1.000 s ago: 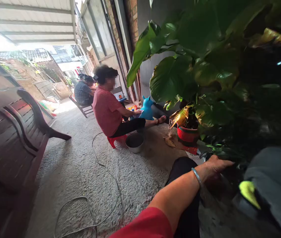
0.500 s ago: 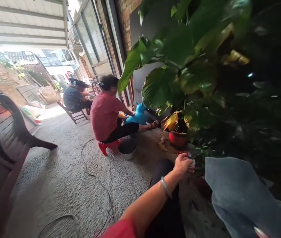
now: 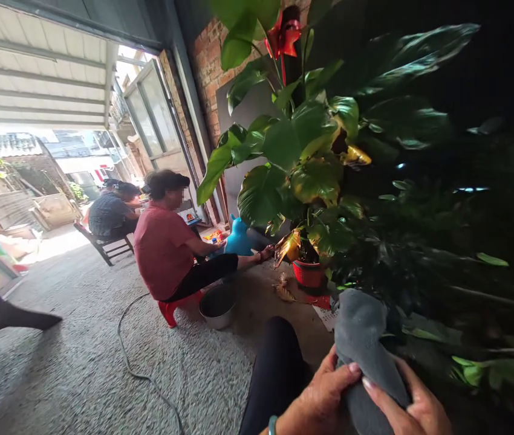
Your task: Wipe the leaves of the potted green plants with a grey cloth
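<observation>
The person's left hand [image 3: 319, 396] and right hand [image 3: 413, 408] close firmly, fingers curled, around a grey cloth [image 3: 363, 350], held up just beside and below a broad-leafed potted plant [image 3: 305, 175].

On my feed: left hand [image 3: 320, 396] and right hand [image 3: 409, 405] both clasp a grey cloth [image 3: 366, 356], its top end sticking up between them. Beyond, a leafy plant in a red pot [image 3: 308, 273]; farther left, a person in a red shirt [image 3: 161, 251] sits on a red stool [image 3: 169, 310] beside a metal basin [image 3: 217, 306].
</observation>
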Available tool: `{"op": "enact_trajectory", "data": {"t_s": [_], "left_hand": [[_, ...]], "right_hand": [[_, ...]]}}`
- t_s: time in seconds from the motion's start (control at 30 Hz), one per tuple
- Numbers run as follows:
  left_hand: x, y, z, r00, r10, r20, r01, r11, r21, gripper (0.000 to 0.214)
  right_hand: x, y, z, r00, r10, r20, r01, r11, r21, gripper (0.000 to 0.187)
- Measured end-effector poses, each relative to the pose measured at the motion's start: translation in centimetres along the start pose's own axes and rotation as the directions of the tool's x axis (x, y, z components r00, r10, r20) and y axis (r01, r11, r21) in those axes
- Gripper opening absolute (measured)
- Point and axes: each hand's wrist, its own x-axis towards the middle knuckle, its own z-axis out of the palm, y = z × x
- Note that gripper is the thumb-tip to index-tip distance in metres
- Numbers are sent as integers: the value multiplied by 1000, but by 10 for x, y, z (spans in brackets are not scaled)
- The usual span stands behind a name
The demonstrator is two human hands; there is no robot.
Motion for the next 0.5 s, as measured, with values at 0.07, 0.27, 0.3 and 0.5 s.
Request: {"op": "enact_trajectory", "data": {"t_s": [0.07, 0.27, 0.3, 0.5], "left_hand": [[-3, 1, -1, 1000, -22, 1, 22, 999, -40, 71], [-24, 18, 18, 996, -87, 7, 87, 996, -28, 67], [-25, 18, 19, 997, -74, -22, 73, 997, -28, 68], [-11, 11, 2, 994, -104, -42, 103, 994, -23, 65]], "right_hand": [[-5, -7, 1, 991, 66, 113, -82, 986, 143, 51], [-12, -20, 1, 989, 45, 140, -91, 934, 346, 65], [-11, -18, 2, 987, 39, 158, -87, 946, 312, 62], [8, -7, -3, 977, -72, 202, 81, 996, -35, 45]]}}
